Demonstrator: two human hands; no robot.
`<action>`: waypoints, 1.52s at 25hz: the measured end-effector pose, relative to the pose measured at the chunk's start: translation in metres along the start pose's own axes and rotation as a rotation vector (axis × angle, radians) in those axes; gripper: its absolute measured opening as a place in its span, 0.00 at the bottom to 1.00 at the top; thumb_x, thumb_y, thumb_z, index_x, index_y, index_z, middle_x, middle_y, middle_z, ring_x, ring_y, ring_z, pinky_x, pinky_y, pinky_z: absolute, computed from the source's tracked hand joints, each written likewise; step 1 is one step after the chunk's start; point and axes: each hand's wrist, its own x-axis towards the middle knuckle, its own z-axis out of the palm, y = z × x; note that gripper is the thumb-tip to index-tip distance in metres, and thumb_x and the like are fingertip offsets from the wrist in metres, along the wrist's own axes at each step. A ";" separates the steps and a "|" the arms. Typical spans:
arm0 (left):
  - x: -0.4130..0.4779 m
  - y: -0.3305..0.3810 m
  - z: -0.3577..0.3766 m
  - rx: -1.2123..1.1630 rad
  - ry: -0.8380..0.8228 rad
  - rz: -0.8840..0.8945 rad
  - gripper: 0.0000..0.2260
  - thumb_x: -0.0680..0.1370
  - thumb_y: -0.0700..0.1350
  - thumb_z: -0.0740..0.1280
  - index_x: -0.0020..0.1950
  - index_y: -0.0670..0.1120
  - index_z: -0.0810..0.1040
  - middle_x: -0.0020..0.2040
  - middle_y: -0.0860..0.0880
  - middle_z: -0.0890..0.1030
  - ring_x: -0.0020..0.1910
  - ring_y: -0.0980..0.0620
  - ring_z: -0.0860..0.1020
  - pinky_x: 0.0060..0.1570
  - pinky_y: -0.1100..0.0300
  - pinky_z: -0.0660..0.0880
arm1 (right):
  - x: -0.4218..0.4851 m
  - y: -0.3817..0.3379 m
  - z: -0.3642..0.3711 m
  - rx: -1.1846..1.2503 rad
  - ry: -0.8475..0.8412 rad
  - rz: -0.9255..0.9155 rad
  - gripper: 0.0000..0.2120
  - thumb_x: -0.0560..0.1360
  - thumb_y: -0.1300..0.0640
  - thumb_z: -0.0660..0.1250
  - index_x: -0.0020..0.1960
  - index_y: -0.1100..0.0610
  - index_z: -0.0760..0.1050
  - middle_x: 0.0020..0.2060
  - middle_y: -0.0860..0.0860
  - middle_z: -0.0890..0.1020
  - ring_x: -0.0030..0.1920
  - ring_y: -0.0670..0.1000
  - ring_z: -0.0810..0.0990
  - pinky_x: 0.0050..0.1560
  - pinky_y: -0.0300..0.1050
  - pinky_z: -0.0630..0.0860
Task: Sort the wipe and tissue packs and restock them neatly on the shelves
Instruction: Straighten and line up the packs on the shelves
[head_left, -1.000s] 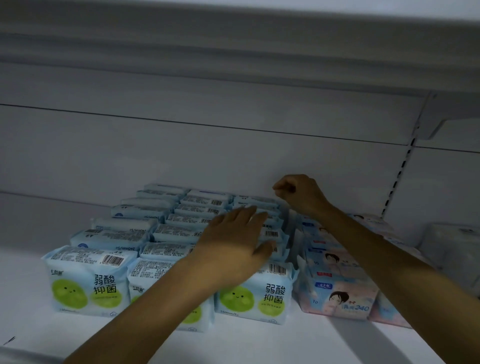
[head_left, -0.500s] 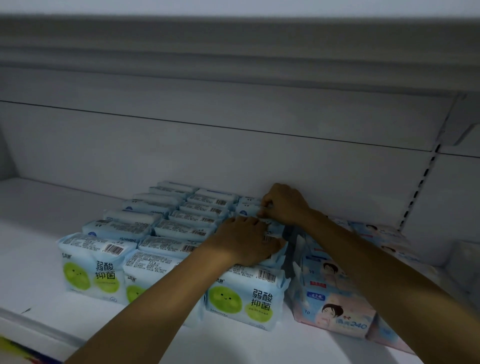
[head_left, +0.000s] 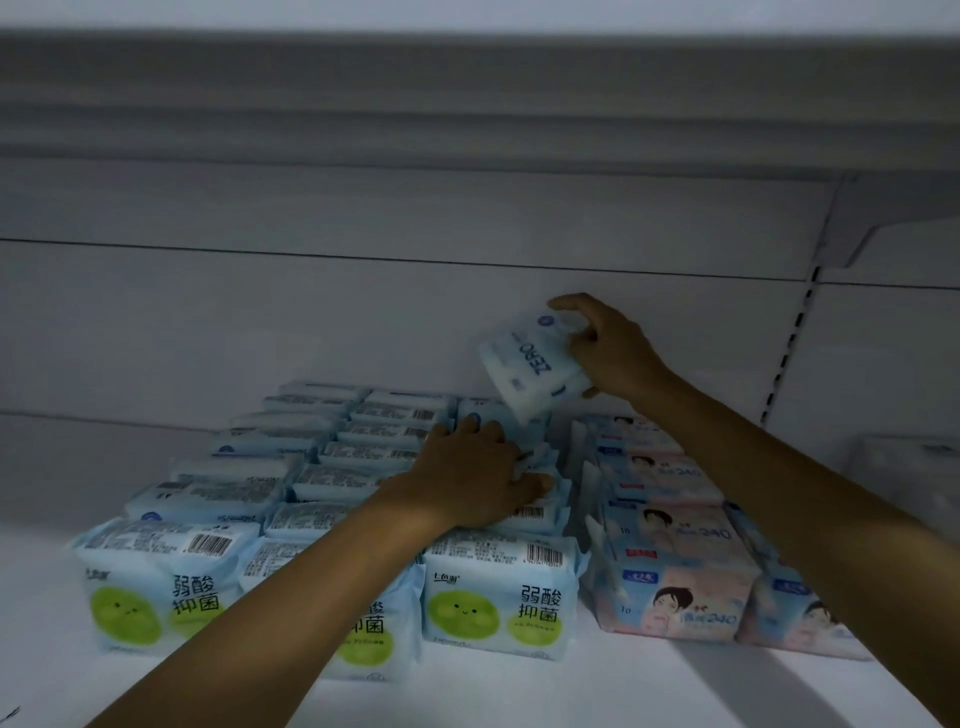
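Note:
Three rows of light-blue packs with green circles (head_left: 498, 597) stand on the white shelf (head_left: 675, 691). My right hand (head_left: 613, 348) grips a white-and-blue pack marked ZERO (head_left: 530, 364), lifted and tilted above the back of the right-hand blue row. My left hand (head_left: 478, 473) rests on the tops of the packs in that same row, fingers curled over them. To the right stand rows of pink-and-blue packs with a face print (head_left: 680, 587).
The shelf's back panel (head_left: 363, 322) rises close behind the rows, and the upper shelf (head_left: 467, 104) overhangs. A slotted upright (head_left: 795, 332) stands at the right. White packs (head_left: 914, 467) sit dimly at the far right. Bare shelf lies left of the blue rows.
My right hand has pulled the ZERO pack up out of the back of the row. My left hand has slid slightly further back along the pack tops.

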 end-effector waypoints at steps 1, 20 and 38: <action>-0.001 0.000 0.002 0.004 0.002 0.006 0.29 0.79 0.66 0.50 0.75 0.52 0.64 0.73 0.46 0.64 0.73 0.45 0.59 0.69 0.47 0.57 | -0.002 -0.003 -0.003 0.062 -0.038 0.059 0.17 0.79 0.66 0.57 0.59 0.49 0.76 0.54 0.53 0.75 0.47 0.59 0.79 0.30 0.47 0.81; -0.018 0.006 0.009 -0.037 0.068 -0.029 0.26 0.80 0.64 0.47 0.75 0.53 0.64 0.73 0.48 0.65 0.72 0.44 0.60 0.69 0.48 0.57 | 0.015 -0.038 -0.009 -0.328 -0.404 -0.103 0.18 0.74 0.46 0.70 0.34 0.56 0.70 0.32 0.49 0.73 0.32 0.46 0.72 0.32 0.39 0.65; -0.009 -0.005 0.021 -0.195 0.081 -0.052 0.29 0.77 0.67 0.51 0.73 0.54 0.62 0.77 0.50 0.59 0.76 0.49 0.55 0.74 0.46 0.49 | 0.009 0.010 0.050 -0.404 -0.375 -0.125 0.15 0.79 0.57 0.64 0.63 0.61 0.75 0.62 0.58 0.78 0.60 0.57 0.77 0.61 0.48 0.73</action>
